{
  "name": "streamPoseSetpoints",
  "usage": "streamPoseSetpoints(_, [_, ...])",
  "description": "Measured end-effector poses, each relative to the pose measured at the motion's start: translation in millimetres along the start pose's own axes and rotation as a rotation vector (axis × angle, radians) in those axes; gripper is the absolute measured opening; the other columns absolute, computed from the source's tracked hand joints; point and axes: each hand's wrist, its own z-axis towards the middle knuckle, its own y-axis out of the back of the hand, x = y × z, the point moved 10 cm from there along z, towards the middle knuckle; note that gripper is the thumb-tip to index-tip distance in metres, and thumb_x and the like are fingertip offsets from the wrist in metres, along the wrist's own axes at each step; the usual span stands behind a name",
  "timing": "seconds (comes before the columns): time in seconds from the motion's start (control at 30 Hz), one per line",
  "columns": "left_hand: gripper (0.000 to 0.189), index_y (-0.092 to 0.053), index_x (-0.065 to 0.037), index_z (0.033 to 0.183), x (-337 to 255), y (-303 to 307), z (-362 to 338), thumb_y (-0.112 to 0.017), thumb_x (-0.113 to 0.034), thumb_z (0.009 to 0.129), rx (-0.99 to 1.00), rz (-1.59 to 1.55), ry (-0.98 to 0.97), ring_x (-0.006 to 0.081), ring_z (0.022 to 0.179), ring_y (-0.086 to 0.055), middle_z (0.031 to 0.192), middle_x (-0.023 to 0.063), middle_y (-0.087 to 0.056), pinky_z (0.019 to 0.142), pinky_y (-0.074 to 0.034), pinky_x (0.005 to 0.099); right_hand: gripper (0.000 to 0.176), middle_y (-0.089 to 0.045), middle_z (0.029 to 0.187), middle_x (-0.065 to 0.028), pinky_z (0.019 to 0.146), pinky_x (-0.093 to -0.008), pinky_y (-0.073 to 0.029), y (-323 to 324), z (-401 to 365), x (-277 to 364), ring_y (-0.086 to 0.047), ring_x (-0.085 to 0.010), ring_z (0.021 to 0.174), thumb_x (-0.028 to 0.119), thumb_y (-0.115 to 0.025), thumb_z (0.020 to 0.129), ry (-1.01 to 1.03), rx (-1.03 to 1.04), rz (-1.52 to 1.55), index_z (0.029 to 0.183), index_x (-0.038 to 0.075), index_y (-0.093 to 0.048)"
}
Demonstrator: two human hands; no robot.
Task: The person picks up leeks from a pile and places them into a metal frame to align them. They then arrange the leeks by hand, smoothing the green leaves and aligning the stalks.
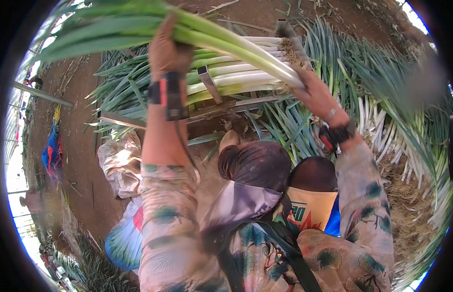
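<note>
A few long green onions (pixel 221 36) stretch across the top of the view, raised above a metal rack. My left hand (pixel 171 51) is closed around their green leafy part. My right hand (pixel 314 93) grips the white root end, the fingers partly hidden behind the stalks. Beneath them, more green onions (pixel 236 80) lie side by side in the rack, roots to the right and leaves to the left. The rack has a square metal post (pixel 209 83) and a front rail (pixel 246 103). Its upright end plate (pixel 297 46) stands at the root side.
A large heap of green onions (pixel 377 97) spreads along the right side, its roots (pixel 406 199) toward me. To the left lie a crumpled sack (pixel 120 165) and a blue plastic bag (pixel 123 241) on the dirt floor (pixel 75 126). A blue and red bundle (pixel 52 153) is farther left.
</note>
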Motion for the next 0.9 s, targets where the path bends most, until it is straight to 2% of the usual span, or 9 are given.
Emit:
streamPoseSetpoints(0.1, [0.033,-0.056,-0.003,0.117,-37.4,50.8,6.8,-0.068,-0.014,0.088,-0.044,-0.043,-0.019,0.0294,0.103,-0.060,0.106,0.0135,-0.063,0.099,-0.047,0.0443,0.052,-0.058,0.116,-0.0237,0.095,-0.0421,-0.043,-41.7,68.4,6.4,-0.056,-0.0394,0.107,0.028,-0.063,0.086,0.077,0.096,-0.082,0.131,0.005,-0.050])
streamPoseSetpoints(0.2, [0.038,-0.052,-0.001,0.119,-28.0,138.7,1.0,-0.066,-0.021,0.090,-0.341,0.008,-0.054,0.0309,0.100,-0.061,0.105,0.0152,-0.063,0.095,-0.049,0.0482,0.052,-0.058,0.118,-0.0234,0.097,-0.0423,-0.043,-76.3,104.8,-20.1,-0.055,-0.0388,0.111,0.030,-0.063,0.086,0.080,0.169,-0.174,0.131,0.007,-0.050])
streamPoseSetpoints(0.27, [0.039,-0.055,0.001,0.111,32.4,210.1,-2.3,-0.061,-0.034,0.093,-0.264,0.261,0.372,0.0327,0.103,-0.061,0.104,0.0212,-0.063,0.100,-0.045,0.0495,0.053,-0.057,0.122,-0.0221,0.100,-0.0421,-0.042,-99.4,117.2,-64.7,-0.053,-0.0378,0.116,0.031,-0.063,0.085,0.005,0.238,-0.288,0.132,0.010,-0.051])
streamPoseSetpoints(0.33, [0.037,-0.063,0.001,0.093,59.5,220.6,-43.2,-0.059,-0.035,0.094,-0.262,0.945,0.749,0.0240,0.072,-0.067,0.072,0.0138,-0.067,0.069,-0.054,0.0327,0.054,-0.056,0.125,-0.0213,0.101,-0.0419,-0.041,-112.0,112.3,-121.1,-0.052,-0.0375,0.117,0.031,-0.065,0.084,-0.069,0.340,-0.403,0.132,0.011,-0.051])
streamPoseSetpoints(0.37, [0.031,-0.064,-0.002,0.096,50.6,211.4,-38.4,-0.061,-0.032,0.092,-0.300,1.241,0.633,0.0228,0.066,-0.066,0.068,0.0096,-0.065,0.059,-0.052,0.0337,0.055,-0.055,0.126,-0.0209,0.101,-0.0418,-0.041,-118.3,110.0,-141.3,-0.052,-0.0373,0.118,0.030,-0.066,0.083,-0.109,0.392,-0.462,0.133,0.012,-0.051])
streamPoseSetpoints(0.43, [0.028,-0.064,-0.010,0.105,33.9,157.1,-11.0,-0.065,-0.031,0.087,-0.043,1.949,-0.064,0.0265,0.087,-0.066,0.083,0.0083,-0.066,0.083,-0.052,0.0462,0.056,-0.054,0.128,-0.0205,0.102,-0.0418,-0.041,-115.9,111.0,-145.9,-0.051,-0.0369,0.119,0.029,-0.067,0.081,-0.132,0.347,-0.389,0.132,0.013,-0.051])
streamPoseSetpoints(0.53, [0.028,-0.063,-0.019,0.108,56.8,110.6,-6.4,-0.065,-0.031,0.083,0.379,2.156,-0.747,0.0261,0.109,-0.057,0.109,0.0040,-0.063,0.105,-0.036,0.0491,0.057,-0.053,0.131,-0.0198,0.104,-0.0411,-0.040,-119.7,103.5,-148.8,-0.050,-0.0365,0.121,0.027,-0.069,0.079,-0.114,0.276,-0.320,0.132,0.014,-0.052])
streamPoseSetpoints(0.63, [0.027,-0.062,-0.019,0.107,82.1,158.7,14.6,-0.064,-0.032,0.084,0.377,2.172,-0.474,0.0242,0.121,-0.047,0.120,0.0027,-0.056,0.112,-0.022,0.0507,0.057,-0.049,0.138,-0.0158,0.107,-0.0400,-0.037,-122.6,101.7,-158.5,-0.046,-0.0356,0.127,0.032,-0.068,0.080,-0.122,0.254,-0.285,0.132,0.014,-0.053])
streamPoseSetpoints(0.9, [0.018,-0.065,-0.018,0.095,82.5,166.9,9.9,-0.063,-0.033,0.085,0.343,2.119,-0.280,0.0301,0.102,-0.053,0.095,0.0081,-0.057,0.089,-0.038,0.0449,0.056,-0.045,0.144,-0.0125,0.111,-0.0504,-0.023,-132.3,98.5,-159.3,-0.042,-0.0325,0.132,0.051,-0.044,0.095,-0.186,0.265,-0.393,0.136,0.014,-0.051])
